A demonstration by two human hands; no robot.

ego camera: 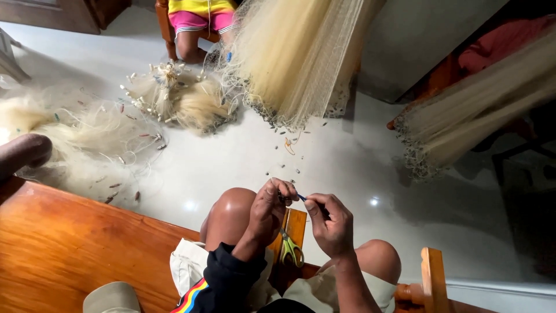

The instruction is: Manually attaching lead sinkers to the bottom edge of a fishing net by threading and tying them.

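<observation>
Above the knees — two hands pinched a small blue-tipped tool at a fine net line.

Left hand (271, 204) and right hand (331, 223) met fingertip to fingertip, each closed narrowly on the small blue-tipped tool (302, 197); the thread itself was too fine to make out. Both wrists were bent inward, forearms rising from the lap. Judged from this pose, the work called for steady tension and short pulls. Green-and-yellow-handled scissors (291, 250) lay just below the hands — pale heaped fishing net (182, 98) spread on the glossy white floor (231, 162).
</observation>
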